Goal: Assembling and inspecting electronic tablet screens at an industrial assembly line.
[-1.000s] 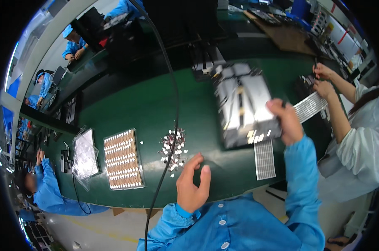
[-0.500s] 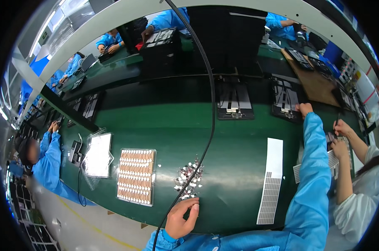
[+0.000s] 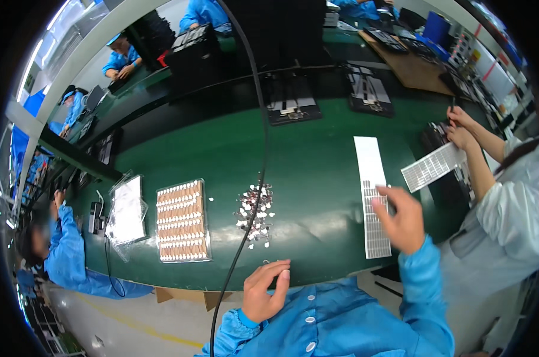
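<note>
My right hand [image 3: 402,220] is over a long white sheet [image 3: 369,159] printed with rows of small grey labels, its thumb and forefinger spread apart and nothing visible between them. At the table's front edge rests my left hand [image 3: 265,291], fingers stretched and thumb apart. A tiny thin piece lies at its fingertips; I cannot tell whether they touch. Just beyond is a loose pile of small white and dark parts [image 3: 254,211]. To the left sits a clear tray [image 3: 206,229] with rows of small white-headed parts on brown strips [image 3: 182,221].
A black cable [image 3: 258,101] hangs across the view. Two opened flat device panels [image 3: 291,104] lie at the back. Clear plastic sheets [image 3: 126,208] are at the left. A co-worker's hands [image 3: 460,128] work at the right, beside another label sheet [image 3: 433,166].
My right hand has come back from the far device panel to the label sheet, its fingers now spread. The view has shifted; my left hand stays near the front edge.
</note>
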The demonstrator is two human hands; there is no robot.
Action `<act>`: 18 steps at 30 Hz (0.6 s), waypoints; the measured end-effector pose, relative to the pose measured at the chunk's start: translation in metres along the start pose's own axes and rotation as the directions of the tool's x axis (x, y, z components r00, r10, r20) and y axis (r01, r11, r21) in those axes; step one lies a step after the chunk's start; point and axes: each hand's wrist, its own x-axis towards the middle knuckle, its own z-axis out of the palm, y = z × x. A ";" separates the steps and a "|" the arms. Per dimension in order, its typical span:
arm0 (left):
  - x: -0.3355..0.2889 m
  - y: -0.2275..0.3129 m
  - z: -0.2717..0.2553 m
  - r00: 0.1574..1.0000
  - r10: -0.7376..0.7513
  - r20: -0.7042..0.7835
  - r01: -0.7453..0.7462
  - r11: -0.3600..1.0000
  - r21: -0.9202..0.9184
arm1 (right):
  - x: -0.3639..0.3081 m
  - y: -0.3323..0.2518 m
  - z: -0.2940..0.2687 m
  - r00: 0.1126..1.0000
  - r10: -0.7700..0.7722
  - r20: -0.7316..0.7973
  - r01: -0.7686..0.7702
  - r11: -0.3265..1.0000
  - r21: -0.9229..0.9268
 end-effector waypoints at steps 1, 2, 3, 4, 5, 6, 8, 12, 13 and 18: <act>-0.003 0.000 0.001 1.000 0.009 0.011 -0.009 1.000 -0.013 | -0.033 0.012 0.006 0.999 0.002 -0.035 -0.006 0.994 -0.109; -0.006 0.000 0.002 1.000 -0.008 0.022 0.009 0.999 -0.038 | -0.058 0.017 0.013 0.996 0.073 -0.047 -0.080 0.983 -0.162; -0.011 0.001 0.002 0.999 -0.027 0.033 0.029 0.998 -0.063 | -0.076 0.018 0.018 0.988 0.144 -0.061 -0.154 0.964 -0.215; -0.014 0.001 0.000 0.999 -0.029 0.032 0.031 0.998 -0.060 | -0.083 0.022 0.022 0.988 0.144 -0.060 -0.154 0.965 -0.211; -0.013 0.002 -0.002 0.998 0.017 0.055 -0.014 0.998 -0.053 | -0.088 0.025 0.024 0.988 0.135 -0.069 -0.148 0.958 -0.247; -0.011 0.003 -0.006 0.995 0.062 0.074 -0.058 0.997 -0.044 | -0.089 0.027 0.025 0.990 0.121 -0.076 -0.138 0.950 -0.280; -0.008 0.003 -0.037 0.983 0.128 0.132 -0.139 0.987 0.078 | -0.088 0.026 0.015 0.989 0.131 -0.071 -0.145 0.952 -0.269; 0.009 -0.005 -0.153 0.998 0.064 0.026 -0.069 0.901 0.427 | -0.038 0.020 -0.015 0.996 0.088 -0.006 -0.088 0.995 0.044; 0.022 -0.005 -0.178 0.996 0.042 -0.081 0.005 0.859 0.512 | -0.010 0.014 -0.017 0.990 0.129 0.051 -0.134 0.985 0.108; 0.197 -0.004 -0.253 0.983 -0.125 -0.137 0.158 0.952 0.262 | 0.217 -0.015 0.073 0.882 0.021 0.470 -0.237 0.883 0.405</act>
